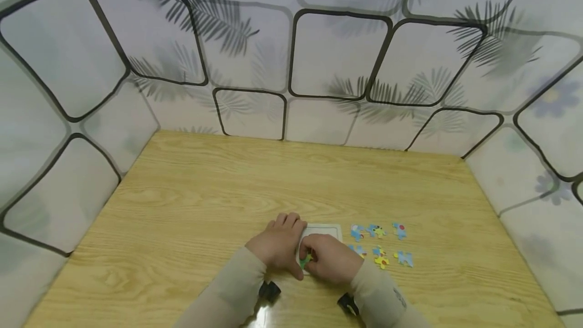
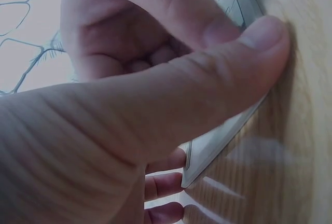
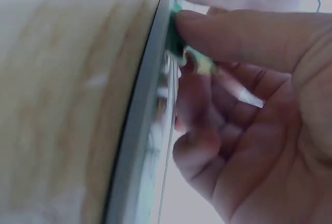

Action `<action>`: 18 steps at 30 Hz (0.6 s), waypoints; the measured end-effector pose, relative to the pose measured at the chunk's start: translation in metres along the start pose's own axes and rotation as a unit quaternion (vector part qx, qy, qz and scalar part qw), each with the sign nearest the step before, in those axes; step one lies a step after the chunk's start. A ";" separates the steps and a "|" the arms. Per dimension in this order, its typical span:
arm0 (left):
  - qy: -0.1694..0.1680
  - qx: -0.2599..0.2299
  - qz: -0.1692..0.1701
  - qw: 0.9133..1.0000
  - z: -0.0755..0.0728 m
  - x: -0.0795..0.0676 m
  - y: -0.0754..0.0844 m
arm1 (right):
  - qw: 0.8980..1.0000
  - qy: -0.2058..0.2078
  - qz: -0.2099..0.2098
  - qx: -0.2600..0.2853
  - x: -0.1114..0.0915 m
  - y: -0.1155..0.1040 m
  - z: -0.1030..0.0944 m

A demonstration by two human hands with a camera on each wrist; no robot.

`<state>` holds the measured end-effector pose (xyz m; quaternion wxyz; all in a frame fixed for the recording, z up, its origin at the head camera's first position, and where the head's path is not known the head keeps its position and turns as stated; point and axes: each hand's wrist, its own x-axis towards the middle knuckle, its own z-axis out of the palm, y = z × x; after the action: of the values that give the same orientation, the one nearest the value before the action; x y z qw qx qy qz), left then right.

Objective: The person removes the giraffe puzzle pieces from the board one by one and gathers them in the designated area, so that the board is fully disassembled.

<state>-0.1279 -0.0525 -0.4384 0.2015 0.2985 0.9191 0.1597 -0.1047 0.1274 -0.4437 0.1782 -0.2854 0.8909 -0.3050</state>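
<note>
A pale, shallow puzzle tray [image 1: 334,228] lies on the table under both hands, its middle mostly hidden. My left hand [image 1: 279,245] rests along its left side, fingers stretched toward the far corner and thumb near the close corner. In the left wrist view, several fingertips touch the tray edge [image 2: 202,156]. My right hand [image 1: 334,259] pinches a green and yellow jigsaw piece [image 1: 305,260] between thumb and fingers, low over the left part of the tray. The right wrist view has this green piece [image 3: 175,35] right at the tray's rim [image 3: 136,130].
Right of the tray lie several loose jigsaw pieces in two rough rows, among them a blue one with a red spot [image 1: 400,231], a yellow one [image 1: 381,260] and a light blue one [image 1: 404,258]. Patterned fabric walls [image 1: 337,54] enclose the wooden table [image 1: 255,181].
</note>
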 end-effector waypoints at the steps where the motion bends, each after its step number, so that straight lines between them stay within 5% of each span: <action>1: 0.000 -0.001 0.000 1.000 0.000 0.000 0.000 | 1.000 -0.002 -0.008 0.007 -0.001 0.000 -0.002; 5: -0.001 0.003 -0.005 1.000 0.000 0.001 0.000 | 0.999 0.009 -0.017 0.037 -0.010 0.004 -0.017; 10: -0.001 0.004 -0.011 1.000 0.000 0.002 0.001 | 0.999 0.033 0.020 0.037 -0.031 0.019 -0.044; 18: -0.005 0.004 0.001 1.000 0.002 0.004 -0.002 | 0.994 -0.019 0.100 0.039 -0.077 0.047 -0.061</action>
<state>-0.1309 -0.0510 -0.4420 0.2049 0.3007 0.9186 0.1543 -0.0943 0.2323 -0.4178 0.2360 -0.1933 0.8989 -0.3146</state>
